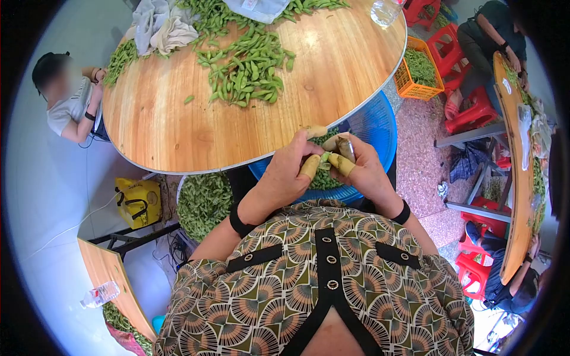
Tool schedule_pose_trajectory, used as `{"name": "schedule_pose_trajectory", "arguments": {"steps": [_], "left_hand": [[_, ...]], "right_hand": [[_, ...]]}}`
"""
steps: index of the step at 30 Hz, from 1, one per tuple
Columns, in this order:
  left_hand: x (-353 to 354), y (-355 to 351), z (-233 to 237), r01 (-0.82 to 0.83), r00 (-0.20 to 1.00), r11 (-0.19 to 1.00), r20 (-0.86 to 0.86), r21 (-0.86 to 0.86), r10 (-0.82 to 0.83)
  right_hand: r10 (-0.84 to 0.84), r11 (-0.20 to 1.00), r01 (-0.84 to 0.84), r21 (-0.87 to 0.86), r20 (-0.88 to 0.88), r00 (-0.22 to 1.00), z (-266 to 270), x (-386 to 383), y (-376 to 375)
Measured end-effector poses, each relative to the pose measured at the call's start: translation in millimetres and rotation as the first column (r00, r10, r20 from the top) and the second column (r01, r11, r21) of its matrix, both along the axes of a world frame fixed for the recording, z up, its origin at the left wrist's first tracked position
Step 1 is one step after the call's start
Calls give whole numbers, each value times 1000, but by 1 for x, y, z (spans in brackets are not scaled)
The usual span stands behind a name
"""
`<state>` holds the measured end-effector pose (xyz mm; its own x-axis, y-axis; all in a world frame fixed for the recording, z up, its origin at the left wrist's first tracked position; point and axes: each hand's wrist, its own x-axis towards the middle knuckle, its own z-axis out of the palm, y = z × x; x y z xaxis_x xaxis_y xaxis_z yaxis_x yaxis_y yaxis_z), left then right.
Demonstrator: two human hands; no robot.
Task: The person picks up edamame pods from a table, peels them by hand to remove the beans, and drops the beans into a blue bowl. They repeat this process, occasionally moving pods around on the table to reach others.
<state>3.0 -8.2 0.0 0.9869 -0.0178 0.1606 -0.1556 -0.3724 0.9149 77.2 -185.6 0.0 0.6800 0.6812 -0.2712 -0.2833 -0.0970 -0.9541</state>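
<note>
My left hand (286, 167) and my right hand (367, 171) meet over a blue plastic basket (387, 127) at the table's near edge. Both are closed, thumbs toward each other, pinching a green edamame pod (325, 160) between the fingertips. Yellowish covers sit on the thumbs and on some fingers. A dark, shiny piece (345, 149) shows at my right fingers; I cannot make out what it is. Beneath my hands, shelled green beans (323, 180) lie in the basket. Part of the pod is hidden by the fingers.
Edamame pods (246, 68) are heaped on the round wooden table (160, 130), beside cloths (163, 29). A tub of pods (205, 204) and a yellow bag (138, 203) stand left. An orange crate (420, 68) and red stools (472, 113) stand right. Other people sit at both sides.
</note>
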Motion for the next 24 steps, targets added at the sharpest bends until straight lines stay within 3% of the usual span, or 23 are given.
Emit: {"name": "schedule_pose_trajectory", "arguments": {"steps": [4, 6, 8, 12, 13, 15, 16, 17, 19, 20, 21, 24], "left_hand": [[0, 1, 10, 15, 986, 997, -167, -71, -27], [1, 0, 3, 9, 999, 994, 37, 108, -14], [2, -1, 2, 13, 996, 992, 81, 128, -23], [5, -6, -7, -27, 984, 992, 178, 121, 5], [6, -7, -6, -24, 984, 992, 179, 120, 3], [8, -8, 0, -96, 961, 944, 277, 315, 6], [9, -9, 2, -97, 961, 944, 277, 315, 7], [8, -10, 4, -105, 962, 933, 275, 344, 7], [7, -10, 9, -113, 962, 921, 274, 374, 7], [6, -9, 11, -48, 999, 994, 20, 94, 46], [6, -9, 13, -53, 972, 978, -234, -203, 4], [8, -7, 12, -5, 965, 937, -247, -349, -87]], "right_hand": [[-140, 990, 135, 38, 190, 972, -16, -2, 0], [-165, 986, 162, 34, 242, 956, -15, -3, -1], [-198, 971, 205, 120, -65, 978, -6, -4, -2], [-189, 963, 226, 146, -231, 954, -1, -5, -7], [-195, 964, 222, 144, -183, 964, 2, -7, -7], [-198, 966, 217, 143, -136, 971, 3, -10, -6], [-218, 974, 206, 92, 149, 964, 3, -11, -5], [-205, 977, 208, 40, 422, 883, 3, -13, -4], [-221, 974, 223, 48, 442, 869, 7, -14, -1], [-240, 969, 241, 57, 463, 853, 8, -14, 0], [-241, 968, 242, 58, 464, 852, 7, -13, -1], [-206, 973, 229, 23, 525, 826, 2, -12, -4]]}}
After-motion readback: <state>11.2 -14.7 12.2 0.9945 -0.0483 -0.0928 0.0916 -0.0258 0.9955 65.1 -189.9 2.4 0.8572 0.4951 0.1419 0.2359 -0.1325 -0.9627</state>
